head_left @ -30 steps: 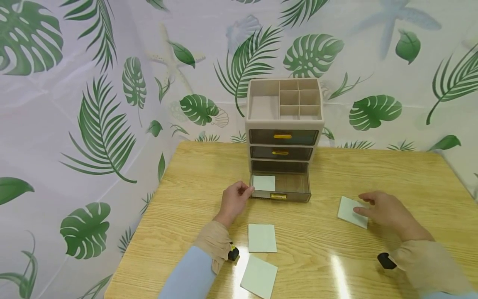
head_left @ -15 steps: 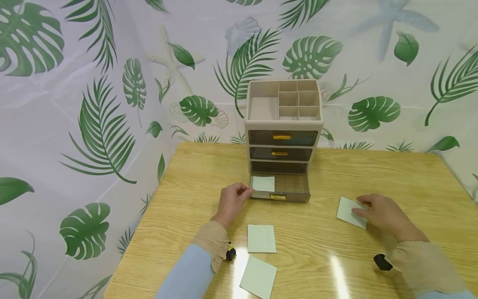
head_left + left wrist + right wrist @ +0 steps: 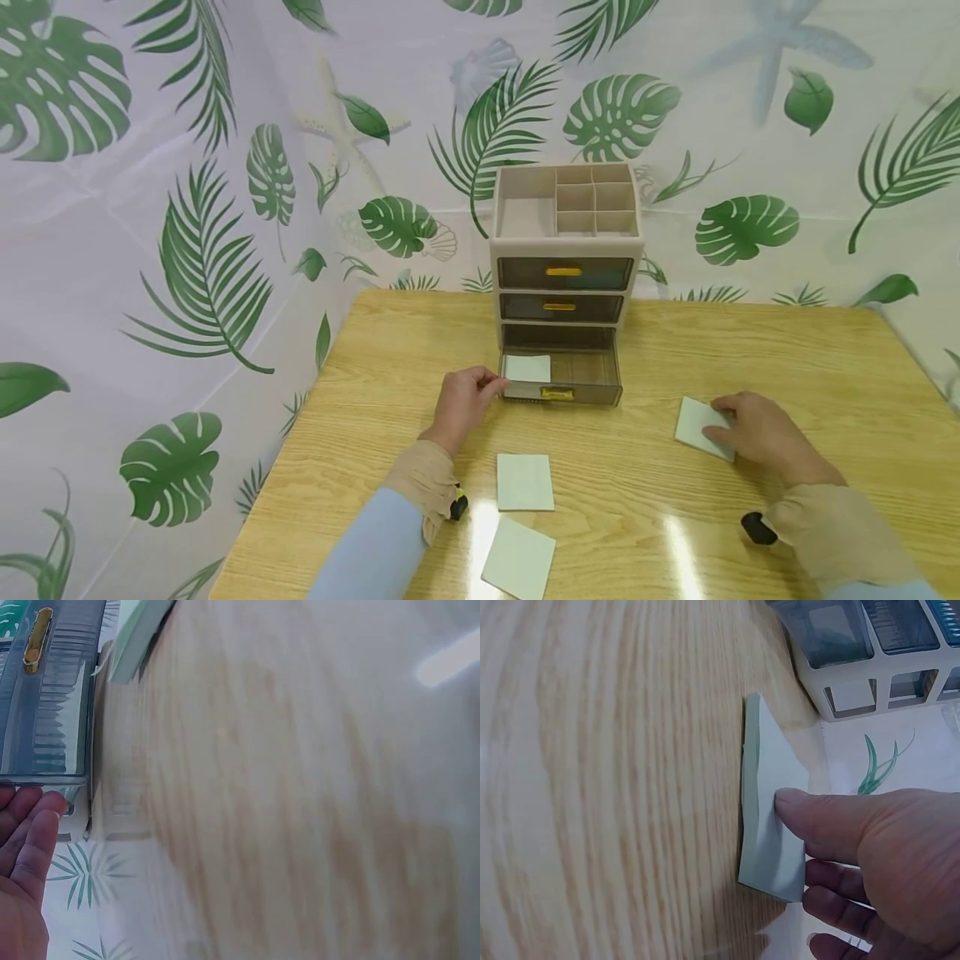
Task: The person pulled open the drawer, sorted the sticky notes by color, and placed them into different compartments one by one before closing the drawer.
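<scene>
In the head view, my left hand (image 3: 463, 404) has its fingertips at the left front corner of the pulled-out bottom drawer (image 3: 588, 392). The left wrist view has those fingers (image 3: 34, 847) against the outside of the drawer's side. A pale green sticky note pad (image 3: 527, 368) lies in the drawer's left part. To the right on the table, my right hand (image 3: 765, 429) holds another pale green sticky note pad (image 3: 693, 427). Its thumb (image 3: 810, 814) is on the pad's upper face, with the other fingers curled at the edge. Their tips are partly hidden.
The beige desk organizer (image 3: 566, 248) has two shut upper drawers and compartments on top. Two more green pads, a nearer one (image 3: 519, 558) and a farther one (image 3: 524, 482), lie on the wooden table (image 3: 615, 508). A leaf-patterned cloth (image 3: 420, 108) hangs behind.
My right hand has shifted slightly left, and its thumb and fingers have drawn in on the pad. The left hand stays at the drawer corner. The view has shifted slightly.
</scene>
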Available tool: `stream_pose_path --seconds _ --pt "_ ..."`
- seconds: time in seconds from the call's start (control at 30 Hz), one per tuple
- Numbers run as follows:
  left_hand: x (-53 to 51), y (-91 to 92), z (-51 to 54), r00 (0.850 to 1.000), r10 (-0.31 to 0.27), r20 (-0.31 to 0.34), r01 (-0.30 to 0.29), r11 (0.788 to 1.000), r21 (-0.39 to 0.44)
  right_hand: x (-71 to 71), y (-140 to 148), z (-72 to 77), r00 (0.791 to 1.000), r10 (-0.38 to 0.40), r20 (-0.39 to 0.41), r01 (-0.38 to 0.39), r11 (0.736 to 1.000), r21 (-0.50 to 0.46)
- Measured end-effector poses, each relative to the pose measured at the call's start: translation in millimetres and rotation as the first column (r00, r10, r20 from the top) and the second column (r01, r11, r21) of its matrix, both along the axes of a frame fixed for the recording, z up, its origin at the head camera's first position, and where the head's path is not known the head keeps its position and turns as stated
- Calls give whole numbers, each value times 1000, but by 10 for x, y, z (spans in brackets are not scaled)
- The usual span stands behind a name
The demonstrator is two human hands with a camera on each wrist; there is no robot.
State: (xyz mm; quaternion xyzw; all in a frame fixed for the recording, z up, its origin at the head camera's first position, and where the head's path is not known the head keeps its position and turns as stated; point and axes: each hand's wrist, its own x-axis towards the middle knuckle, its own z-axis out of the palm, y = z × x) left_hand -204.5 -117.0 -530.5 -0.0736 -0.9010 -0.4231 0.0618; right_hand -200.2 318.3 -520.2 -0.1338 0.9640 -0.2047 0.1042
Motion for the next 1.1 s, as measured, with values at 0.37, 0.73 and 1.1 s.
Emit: stream_pose_path --seconds 0.37,0.73,1.1 --pt "2 -19 16 1000 3 13 -2 1000 -14 10 -9 -6 1000 -11 -18 12 999 44" --pt "9 -42 -30 999 -35 -35 32 997 -74 -15 -41 70 996 -37 79 35 999 28" --pt "-31 -44 -30 996 -75 -53 70 993 -98 15 -70 132 992 -60 113 60 998 -1"
